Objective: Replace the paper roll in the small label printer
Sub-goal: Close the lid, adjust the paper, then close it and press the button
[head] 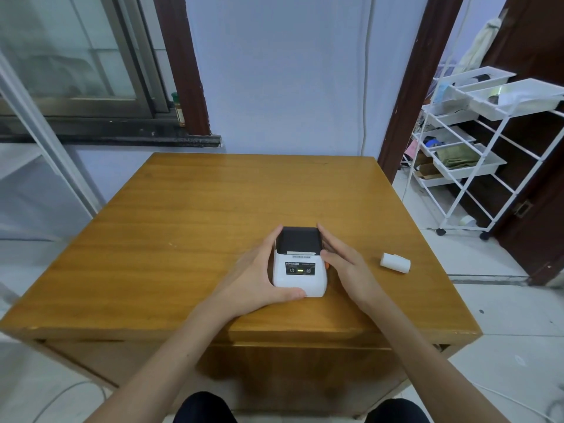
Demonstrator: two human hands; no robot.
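left hand (254,277) cups the label printer (300,262) near the counter's (183,209) front edge, thumb across its near corner, a steadying grip. right hand (343,264) lies flat along the other side, fingers spread wide, holding nothing, likely feeling for the lid catch. dark lid looks closed. paper roll (395,262) waits toward the right edge, well apart.

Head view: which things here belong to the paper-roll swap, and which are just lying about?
Job:
printer, lid shut, held by left hand and right hand
paper roll, lying on table to the right

Lying about:
white rack with trays
bottle on windowsill
tape roll on floor
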